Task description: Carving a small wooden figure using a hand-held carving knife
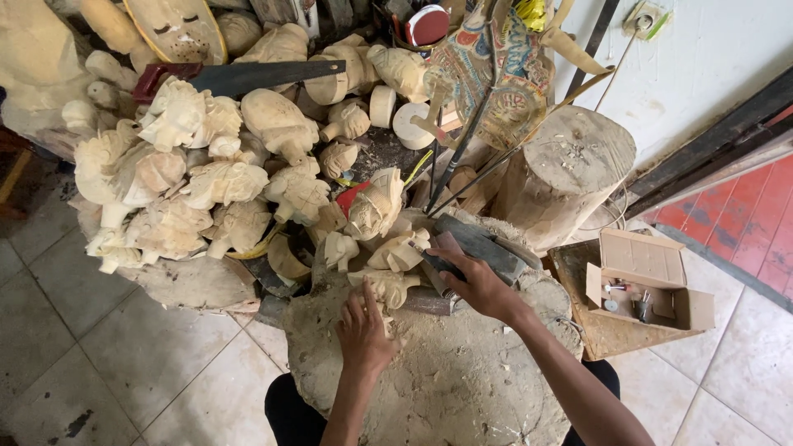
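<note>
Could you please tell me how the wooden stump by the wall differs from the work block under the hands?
The wooden stump is a narrower, upright log, its top nearly bare; the work block is broader, dust-coated, and carries carvings and tools. No hand touches the stump; the left hand rests on the block. Both are pale wood.

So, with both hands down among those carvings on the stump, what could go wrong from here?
1. The left hand presses a pale wooden carving close to the metal tool under the right hand; a slip could likely nick fingers.
2. The heaped carvings lean loosely beside the sawdust-covered stump; a bump might topple some.
3. The handsaw lies on top of the heap and could slide off.
</note>
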